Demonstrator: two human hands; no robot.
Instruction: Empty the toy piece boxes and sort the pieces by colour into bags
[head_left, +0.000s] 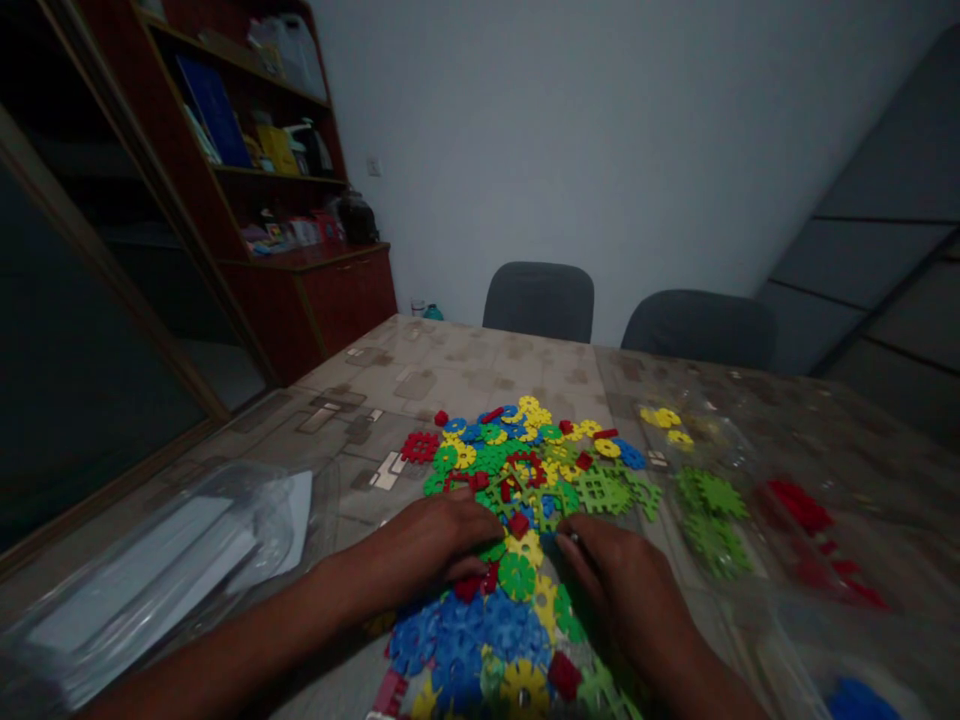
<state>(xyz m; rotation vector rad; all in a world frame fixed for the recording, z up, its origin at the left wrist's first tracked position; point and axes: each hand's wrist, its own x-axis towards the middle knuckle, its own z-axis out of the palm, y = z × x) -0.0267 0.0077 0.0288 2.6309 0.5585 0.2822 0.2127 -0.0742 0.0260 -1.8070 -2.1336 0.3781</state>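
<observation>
A heap of plastic building pieces (487,460) in red, yellow, green and blue lies on the table between my hands. My left hand (454,535) rests on the heap's left side, thumb and fingers apart, with red blocks (469,587) just under the thumb. On the right, my right hand (611,560) has its fingers curled together at the edge of the heap. Something dark blue shows by its fingertips, too blurred to name. A red block (519,524) and a green notched disc (517,577) lie between the hands. Nearer me are large blue gear-shaped pieces (457,640).
Clear plastic packaging with white sheets (150,590) lies at left. To the right are bags of light-green pieces (712,520), red pieces (802,505) and yellow discs (660,417). A clear container (795,650) stands near right. Two grey chairs (538,300) stand behind the table (465,355).
</observation>
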